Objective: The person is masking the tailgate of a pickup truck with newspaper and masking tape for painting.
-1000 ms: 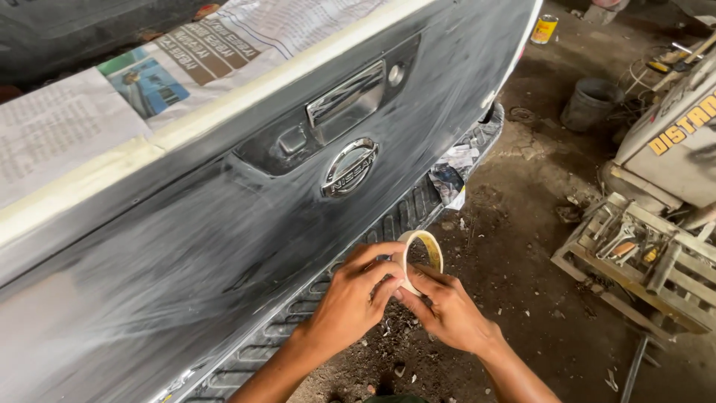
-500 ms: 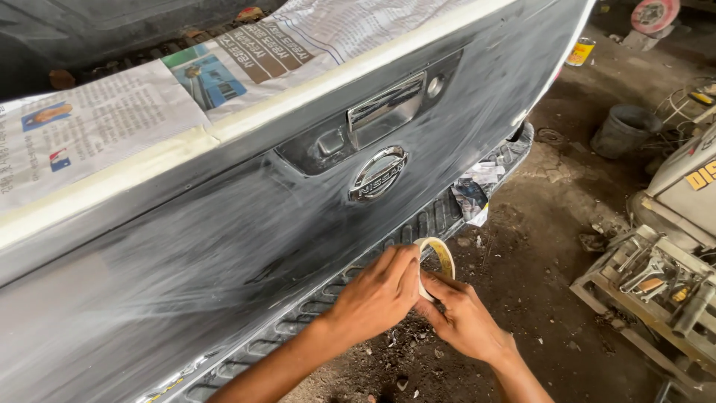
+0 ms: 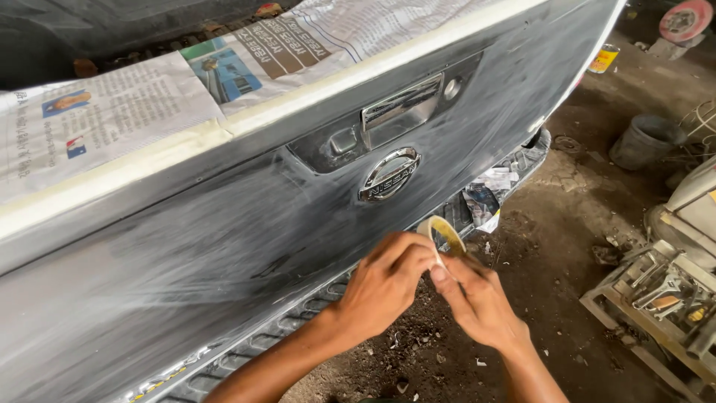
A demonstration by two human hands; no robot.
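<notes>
A small roll of pale masking tape (image 3: 441,233) is held between both hands in front of a sanded grey truck tailgate (image 3: 224,246). My left hand (image 3: 386,285) grips the roll from the left, fingers curled over its edge. My right hand (image 3: 479,304) pinches at the roll from below and the right, thumb against its rim. Above the hands sit a chrome badge (image 3: 389,174) and a chrome handle (image 3: 399,110) in its recess. Newspaper (image 3: 149,104) taped along the tailgate's top edge covers the truck bed.
A metal bumper step (image 3: 261,347) runs under the tailgate. Crumpled paper (image 3: 485,195) is stuffed near the bumper's right end. On the dirt floor stand a grey bucket (image 3: 646,139), a yellow can (image 3: 605,58) and a rack of tools (image 3: 660,298) at the right.
The view has shifted so the tailgate and hands sit further right and lower. Both hands stay on the tape roll, and the right fingers have moved up onto its rim.
</notes>
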